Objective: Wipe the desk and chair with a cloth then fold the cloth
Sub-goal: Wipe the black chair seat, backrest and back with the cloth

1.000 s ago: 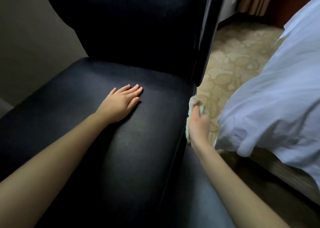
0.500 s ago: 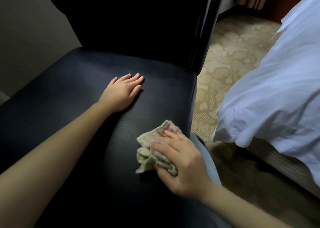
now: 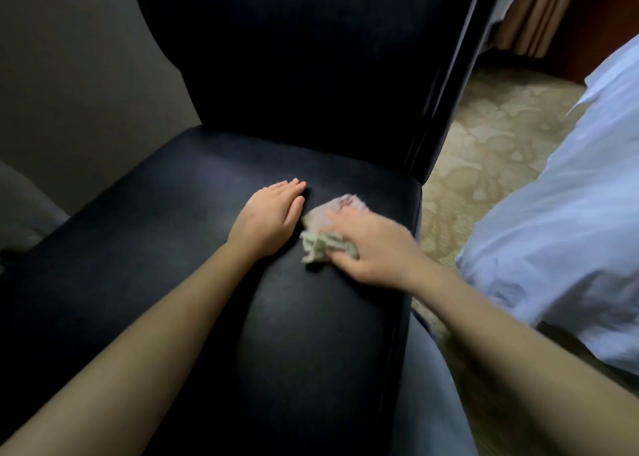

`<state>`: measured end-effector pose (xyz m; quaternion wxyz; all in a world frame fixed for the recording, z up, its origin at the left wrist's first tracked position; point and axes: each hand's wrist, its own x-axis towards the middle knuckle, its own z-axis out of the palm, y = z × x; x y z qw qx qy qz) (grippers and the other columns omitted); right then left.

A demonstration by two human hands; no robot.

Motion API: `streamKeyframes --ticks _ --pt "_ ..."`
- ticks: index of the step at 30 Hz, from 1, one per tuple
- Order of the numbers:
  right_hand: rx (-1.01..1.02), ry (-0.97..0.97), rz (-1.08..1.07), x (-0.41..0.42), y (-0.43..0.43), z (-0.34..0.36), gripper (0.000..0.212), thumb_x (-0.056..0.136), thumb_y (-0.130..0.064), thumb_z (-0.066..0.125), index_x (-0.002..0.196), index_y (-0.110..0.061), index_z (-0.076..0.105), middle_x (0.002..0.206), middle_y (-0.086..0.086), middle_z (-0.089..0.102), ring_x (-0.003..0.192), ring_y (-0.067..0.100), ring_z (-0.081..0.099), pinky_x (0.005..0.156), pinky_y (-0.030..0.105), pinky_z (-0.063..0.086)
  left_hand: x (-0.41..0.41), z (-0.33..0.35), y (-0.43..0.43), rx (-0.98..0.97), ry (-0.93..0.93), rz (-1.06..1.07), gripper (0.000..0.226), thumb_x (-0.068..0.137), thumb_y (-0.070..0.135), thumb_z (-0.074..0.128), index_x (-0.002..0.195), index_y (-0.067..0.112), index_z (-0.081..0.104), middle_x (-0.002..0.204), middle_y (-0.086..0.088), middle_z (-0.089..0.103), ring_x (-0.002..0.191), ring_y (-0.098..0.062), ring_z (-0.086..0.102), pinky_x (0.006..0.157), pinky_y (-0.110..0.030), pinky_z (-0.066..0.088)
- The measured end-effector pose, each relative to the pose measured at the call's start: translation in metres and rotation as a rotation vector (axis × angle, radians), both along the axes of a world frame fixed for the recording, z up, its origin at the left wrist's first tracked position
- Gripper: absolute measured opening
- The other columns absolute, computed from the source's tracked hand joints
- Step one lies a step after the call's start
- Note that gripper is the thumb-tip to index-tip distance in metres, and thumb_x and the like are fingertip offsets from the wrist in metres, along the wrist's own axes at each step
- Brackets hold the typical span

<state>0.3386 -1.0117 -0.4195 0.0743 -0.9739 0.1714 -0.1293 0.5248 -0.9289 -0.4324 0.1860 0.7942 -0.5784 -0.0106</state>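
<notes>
Two hands are working on the chair seat (image 3: 166,255), and both are in plain view. The left hand (image 3: 273,213) is lying flat on the dark upholstery, fingers straight and together, holding nothing; it is keeping the same place it had a second ago and appears to be bracing the person.

The right hand (image 3: 377,248) is holding the cloth (image 3: 316,243), fingers lying across the bunched fabric and the thumb closing on its near edge. The cloth is pressed on the seat, just to the right of the left hand, and almost touching it. Motion blur is covering the right hand's fingers and the far end of the cloth, so the exact grip there cannot be told.

Change noted: a second ago the right hand was wiping the side edge of the seat, off to the right. Half a second ago it was on the top surface, nearer the person. It is now further in, toward the backrest (image 3: 294,58) and beside the left hand.

Judgement: the edge pass is looking finished and the top of the seat is being wiped. The area under the left hand is not yet reachable unless that hand lifts. No tabletop is showing, and the cloth is still crumpled, so folding remains outstanding. White bedding (image 3: 570,196) is lying right of the right hand, apart from the chair.
</notes>
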Motion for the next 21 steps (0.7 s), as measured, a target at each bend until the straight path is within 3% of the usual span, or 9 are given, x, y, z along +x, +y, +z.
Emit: streamKeyframes --ticks 3,6,8,10,13,16,18,21 --pt "0.026 -0.072 0.445 -0.024 0.063 0.0 0.045 0.079 -0.038 0.05 0.115 -0.016 0.064 0.126 0.006 0.061 0.12 0.026 0.054 0.105 0.035 0.039 0.003 0.0 0.002 -0.014 0.011 0.017 0.059 0.092 0.035 0.02 0.137 0.009 0.048 0.143 -0.008 0.047 0.136 -0.021 0.039 0.112 -0.026 0.022" --pt "0.073 0.011 0.601 -0.024 0.049 -0.002 0.042 0.082 -0.037 0.051 0.116 -0.015 0.062 0.125 0.006 0.061 0.12 0.023 0.053 0.103 0.031 0.041 0.001 -0.004 0.007 -0.037 0.018 0.018 0.065 0.092 0.042 0.015 0.133 0.009 0.053 0.139 -0.007 0.051 0.132 -0.021 0.043 0.11 -0.024 0.024" --pt "-0.048 0.008 0.492 -0.008 0.013 0.001 0.039 0.083 -0.04 0.048 0.112 -0.017 0.062 0.116 0.005 0.063 0.108 0.024 0.061 0.079 0.034 0.055 0.002 -0.006 0.007 -0.062 0.009 0.006 0.068 0.09 0.044 0.014 0.128 0.009 0.058 0.134 -0.007 0.056 0.129 -0.022 0.048 0.109 -0.028 0.029" --pt "-0.227 -0.092 0.346 0.013 -0.029 0.013 0.035 0.085 -0.035 0.044 0.108 -0.016 0.061 0.1 0.007 0.064 0.085 0.03 0.065 0.057 0.036 0.055 0.004 -0.008 0.008 -0.071 0.007 0.009 0.066 0.09 0.044 0.017 0.126 0.01 0.06 0.133 -0.006 0.057 0.127 -0.021 0.05 0.108 -0.028 0.03" --pt "-0.592 -0.403 0.266 0.039 -0.077 0.061 0.026 0.092 -0.008 0.044 0.116 -0.008 0.054 0.097 0.016 0.067 0.073 0.034 0.06 0.062 0.041 0.051 0.007 -0.012 0.009 -0.086 0.03 0.094 0.071 0.087 0.049 0.013 0.128 0.014 0.059 0.137 -0.002 0.054 0.131 -0.018 0.046 0.11 -0.026 0.026" --pt "-0.98 -0.65 0.099 0.053 -0.117 0.161 0.027 0.094 -0.006 0.049 0.113 -0.009 0.067 0.102 0.015 0.069 0.084 0.031 0.058 0.073 0.04 0.046 0.014 -0.006 0.004 -0.073 0.079 0.367 0.064 0.091 0.048 0.014 0.135 0.019 0.05 0.148 0.001 0.04 0.14 -0.014 0.03 0.114 -0.036 0.017" --pt "-1.053 -0.713 -0.151 0.06 -0.146 0.233 0.029 0.096 -0.014 0.044 0.107 -0.014 0.071 0.097 0.009 0.069 0.085 0.029 0.06 0.074 0.037 0.044 0.018 -0.001 -0.002 -0.07 0.068 0.478 0.05 0.097 0.039 0.024 0.135 0.017 0.049 0.149 0.0 0.038 0.141 -0.017 0.027 0.114 -0.04 0.015" --pt "-1.106 -0.759 -0.394 0.068 -0.162 0.285 0.014 0.086 -0.02 0.058 0.092 -0.017 0.07 0.084 0.002 0.066 0.074 0.026 0.062 0.069 0.031 0.046 0.02 0.001 -0.007 -0.057 0.067 0.523 0.045 0.1 0.035 0.031 0.14 0.019 0.044 0.152 0.002 0.033 0.143 -0.016 0.023 0.115 -0.038 0.012"
